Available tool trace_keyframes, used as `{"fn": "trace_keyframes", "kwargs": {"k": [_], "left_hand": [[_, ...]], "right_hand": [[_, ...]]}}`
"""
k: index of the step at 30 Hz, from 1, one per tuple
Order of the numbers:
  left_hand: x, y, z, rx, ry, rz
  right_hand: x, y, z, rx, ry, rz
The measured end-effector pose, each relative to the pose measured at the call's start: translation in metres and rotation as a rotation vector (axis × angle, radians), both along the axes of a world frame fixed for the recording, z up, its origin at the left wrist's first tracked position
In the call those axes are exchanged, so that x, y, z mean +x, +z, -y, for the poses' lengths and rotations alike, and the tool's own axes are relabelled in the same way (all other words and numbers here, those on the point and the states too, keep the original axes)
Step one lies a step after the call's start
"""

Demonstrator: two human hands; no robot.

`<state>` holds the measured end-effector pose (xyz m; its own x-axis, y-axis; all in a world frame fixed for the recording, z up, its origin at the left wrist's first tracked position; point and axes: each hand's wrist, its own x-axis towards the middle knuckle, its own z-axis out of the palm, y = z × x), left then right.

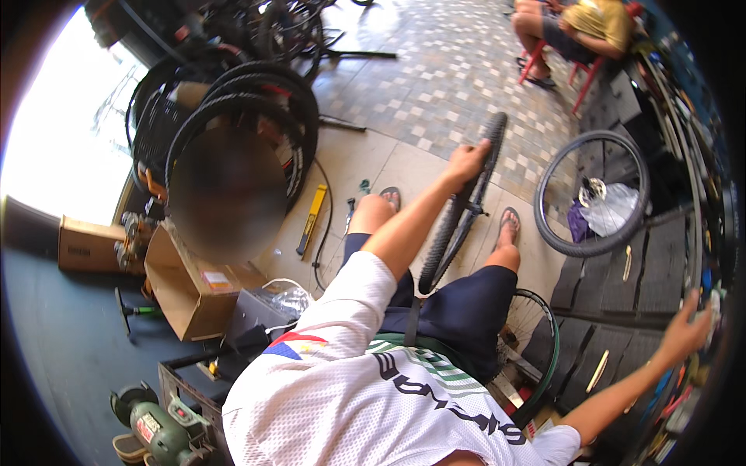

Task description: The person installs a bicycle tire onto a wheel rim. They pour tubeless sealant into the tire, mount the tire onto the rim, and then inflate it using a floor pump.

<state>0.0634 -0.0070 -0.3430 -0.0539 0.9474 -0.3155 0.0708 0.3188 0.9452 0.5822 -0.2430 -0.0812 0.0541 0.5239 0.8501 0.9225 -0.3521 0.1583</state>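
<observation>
My left hand is closed around the top part of a black knobby bicycle tyre, seen nearly edge-on and standing between my legs, its lower end at my lap. A dark part crosses its middle, too small to name. My right hand is out to the right at a crowded rack of tools, fingers apart beside a small pale item; whether they touch it I cannot tell. Near my left foot lie a yellow bar-shaped tool and a dark cable.
Another wheel leans over bags by dark mats at right. A seated person is at top right. Tyres and bicycles, cardboard boxes and a green bench grinder crowd the left. A round area there is blurred.
</observation>
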Motion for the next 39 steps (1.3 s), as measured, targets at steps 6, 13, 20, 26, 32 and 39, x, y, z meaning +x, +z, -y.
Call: {"fn": "trace_keyframes", "kwargs": {"k": [6,13,20,26,32,39], "left_hand": [[0.009,-0.017,0.008,0.062,0.132,0.349],[-0.168,-0.118,0.047,0.044,0.219,0.245],[-0.307,-0.336,0.124,-0.397,0.737,-0.347],[-0.289,-0.434,0.162,-0.972,0.314,-0.561],[-0.28,-0.476,0.149,-1.027,0.353,-0.586],[-0.287,-0.443,0.157,-0.752,0.495,-0.381]], "right_hand": [[-0.353,-0.124,-0.142,-0.437,1.053,-0.276],[-0.437,-0.23,-0.196,-0.705,1.013,-0.204],[-0.47,-0.223,-0.22,-0.779,1.01,-0.339],[-0.45,-0.228,-0.23,-0.818,0.894,-0.428],[-0.436,-0.231,-0.225,-0.784,0.779,-0.487],[-0.433,-0.226,-0.23,-0.771,0.895,-0.519]]}}
